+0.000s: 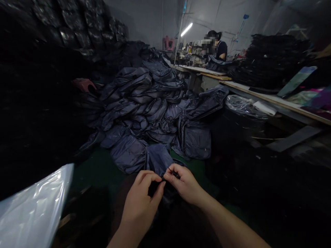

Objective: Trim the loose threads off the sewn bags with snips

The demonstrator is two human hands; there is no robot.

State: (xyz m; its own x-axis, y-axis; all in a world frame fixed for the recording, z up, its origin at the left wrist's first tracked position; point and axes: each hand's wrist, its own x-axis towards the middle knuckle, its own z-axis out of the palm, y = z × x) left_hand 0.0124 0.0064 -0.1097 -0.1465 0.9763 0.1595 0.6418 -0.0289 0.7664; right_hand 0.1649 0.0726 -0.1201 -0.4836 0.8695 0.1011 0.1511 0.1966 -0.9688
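Workshop floor ahead of my hands carries a heap of navy quilted nylon bags (144,106). My left hand (141,199) pinches a fold of black fabric (155,188), my right hand (183,182) a small black tab (174,174) just beside it; tight fingertip holds kept close together suit this.

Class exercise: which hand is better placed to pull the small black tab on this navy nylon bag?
Probably the right hand: it pinches the small black tab, while the left hand holds the dark bag fabric beside it.
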